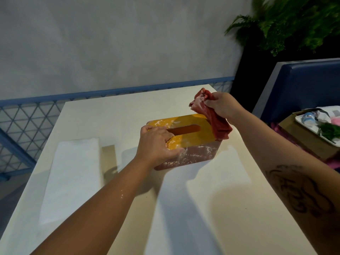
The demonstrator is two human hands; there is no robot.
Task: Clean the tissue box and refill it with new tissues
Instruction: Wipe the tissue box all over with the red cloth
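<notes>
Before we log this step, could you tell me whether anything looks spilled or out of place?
Yes: white powdery specks dust the tissue box, on its yellow lid and reddish front wall, and the left forearm. The right hand holds a red cloth above it.

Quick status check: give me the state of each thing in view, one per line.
Tissue box: upright, lid on, dusted with white powder.
Lid slot: no tissue showing.
Red cloth: bunched, hanging onto the lid.
Left hand: gripping the box.
Right hand: clutching the cloth.
White tissue stack: flat on table.
</notes>
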